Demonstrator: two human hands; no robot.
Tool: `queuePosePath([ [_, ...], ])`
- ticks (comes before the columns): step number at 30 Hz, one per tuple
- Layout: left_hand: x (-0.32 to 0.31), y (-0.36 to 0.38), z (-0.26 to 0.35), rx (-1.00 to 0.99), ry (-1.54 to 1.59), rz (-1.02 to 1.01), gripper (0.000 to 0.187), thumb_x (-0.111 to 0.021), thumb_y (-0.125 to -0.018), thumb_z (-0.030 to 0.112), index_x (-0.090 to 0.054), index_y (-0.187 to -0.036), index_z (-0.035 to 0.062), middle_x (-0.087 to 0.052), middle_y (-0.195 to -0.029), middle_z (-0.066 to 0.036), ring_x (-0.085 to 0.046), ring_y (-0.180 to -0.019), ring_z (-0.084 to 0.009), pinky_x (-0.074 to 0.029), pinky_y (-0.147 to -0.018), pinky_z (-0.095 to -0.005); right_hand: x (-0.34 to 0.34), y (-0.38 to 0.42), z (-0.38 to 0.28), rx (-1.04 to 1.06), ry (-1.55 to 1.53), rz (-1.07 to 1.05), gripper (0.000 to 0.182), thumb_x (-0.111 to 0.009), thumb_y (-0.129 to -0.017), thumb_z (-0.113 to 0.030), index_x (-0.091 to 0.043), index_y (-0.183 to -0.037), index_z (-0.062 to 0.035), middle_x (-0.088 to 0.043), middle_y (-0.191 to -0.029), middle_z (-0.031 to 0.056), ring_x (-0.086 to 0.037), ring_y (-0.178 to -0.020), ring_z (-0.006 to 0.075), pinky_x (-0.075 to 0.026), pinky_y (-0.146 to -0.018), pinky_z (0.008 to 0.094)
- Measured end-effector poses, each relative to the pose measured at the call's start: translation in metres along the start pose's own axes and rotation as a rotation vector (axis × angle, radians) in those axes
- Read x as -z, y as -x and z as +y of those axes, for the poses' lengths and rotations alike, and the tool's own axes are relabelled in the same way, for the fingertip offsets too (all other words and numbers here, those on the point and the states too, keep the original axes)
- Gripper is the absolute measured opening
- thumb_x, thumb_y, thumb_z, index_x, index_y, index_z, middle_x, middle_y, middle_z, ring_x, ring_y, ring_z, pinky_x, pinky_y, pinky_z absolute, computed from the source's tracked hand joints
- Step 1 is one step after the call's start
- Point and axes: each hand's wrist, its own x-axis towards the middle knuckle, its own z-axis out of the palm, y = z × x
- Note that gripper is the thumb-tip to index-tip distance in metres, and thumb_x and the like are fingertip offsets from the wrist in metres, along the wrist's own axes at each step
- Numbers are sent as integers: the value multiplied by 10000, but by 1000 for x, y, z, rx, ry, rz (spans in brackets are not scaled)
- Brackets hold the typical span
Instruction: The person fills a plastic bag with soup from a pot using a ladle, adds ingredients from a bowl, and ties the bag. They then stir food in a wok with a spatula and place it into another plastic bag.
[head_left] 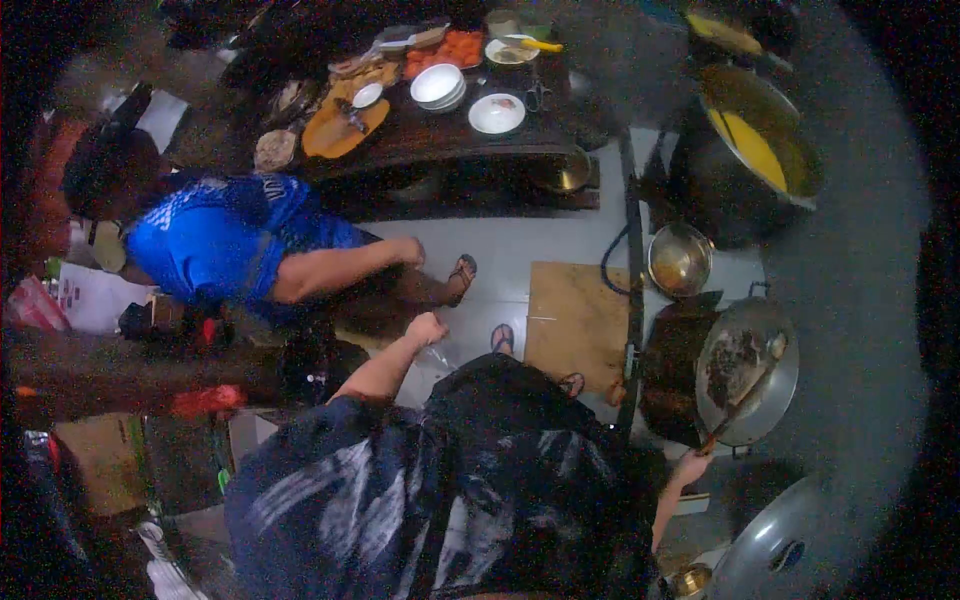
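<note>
My right hand (690, 467) is closed around the end of a wooden-handled spatula (742, 405). The tool slants up into a large wok (784, 395), where its head rests near dark, browned food (733, 362). On the other side of my body, my left hand (428, 328) is held out with its fingers curled shut. A small clear, see-through piece (437, 353) shows just below that fist; its kind is too blurred to tell.
A person in a blue shirt (205, 235) stands at left. Plates and trays cover a dark table (420, 150). Beside the wok are a metal bowl (680, 260) and a big pot (715, 190) holding something yellow. A large metal lid (765, 545) lies near my right side. Cardboard (570, 325) covers some floor.
</note>
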Motion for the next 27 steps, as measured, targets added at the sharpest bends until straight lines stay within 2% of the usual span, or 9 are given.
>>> queuePosePath([
  [3, -10, -27, -18, -57, -48, 72, 386, -520, -668, 355, -605, -757, -10, -561, -842, -232, -540, -840, -345, -422, -756, -399, -33, -18, 0, -2, -84, -50, 502, -545, -744, -212, -364, -1133, 49, -474, -1067, 234, -460, -968, 369, -359, -825, 383],
  [6, -9, -30, -31, -105, -153, 160, 407, -525, -668, 373, -606, -752, -16, -556, -857, -235, -542, -824, -351, -429, -741, -402, -73, -23, 23, 85, -152, 172, 395, -525, -754, -166, -411, -1062, 53, -532, -861, 207, -521, -771, 337, -402, -675, 400],
  [11, 19, -16, -89, -168, -165, -41, 352, -527, -660, 334, -613, -730, -1, -569, -820, -207, -553, -758, -347, -443, -665, -411, -87, 32, 96, 97, -282, 282, 354, -529, -775, -237, -463, -1007, 23, -522, -742, 117, -487, -669, 233, -372, -598, 367],
  [14, 15, -34, -121, -236, -254, -65, 255, -539, -636, 279, -609, -651, 34, -565, -695, -162, -543, -659, -323, -440, -590, -408, -3, 113, -13, -477, -1267, -315, 305, -518, -785, -262, -485, -969, -21, -458, -632, 28, -428, -505, 140, -373, -480, 298],
  [19, 133, -96, 121, -528, -288, 130, 135, -565, -590, 216, -583, -540, 92, -515, -526, -103, -491, -547, -285, -419, -510, -399, 30, 193, -84, -343, -1210, -387, 243, -494, -800, -234, -484, -992, -86, -370, -546, -38, -299, -363, 60, -255, -318, 203],
  [20, 136, -98, 130, -529, -288, 127, 135, -565, -590, 216, -583, -540, 92, -515, -526, -103, -491, -547, -285, -419, -510, -399, 47, 214, -126, -246, -1256, -401, 252, -495, -798, -219, -475, -1017, -96, -362, -533, -47, -283, -341, 51, -211, -280, 190],
  [23, 178, -60, 175, -1268, -537, 847, 124, -540, -554, 215, -572, -547, 96, -529, -569, -62, -504, -608, -235, -428, -613, -335, 96, 224, -241, -134, -1170, -598, 283, -485, -797, -192, -450, -1054, -79, -361, -526, -44, -273, -330, 42, -205, -275, 190],
  [25, 225, -19, 191, -1317, -489, 1054, 122, -536, -551, 218, -572, -572, 104, -522, -602, -33, -491, -645, -203, -421, -641, -299, 88, 197, -299, 134, -1126, -829, 303, -470, -798, -172, -433, -1068, -38, -365, -530, -41, -257, -311, 40, -198, -265, 183],
  [27, 266, 9, 194, -1349, -385, 1218, 110, -520, -550, 240, -542, -557, 133, -489, -614, -8, -475, -648, -187, -412, -642, -288, 83, 197, -390, 120, -1067, -924, 369, -468, -789, -159, -402, -1110, 10, -354, -524, -36, -250, -303, 44, -185, -271, 176],
])
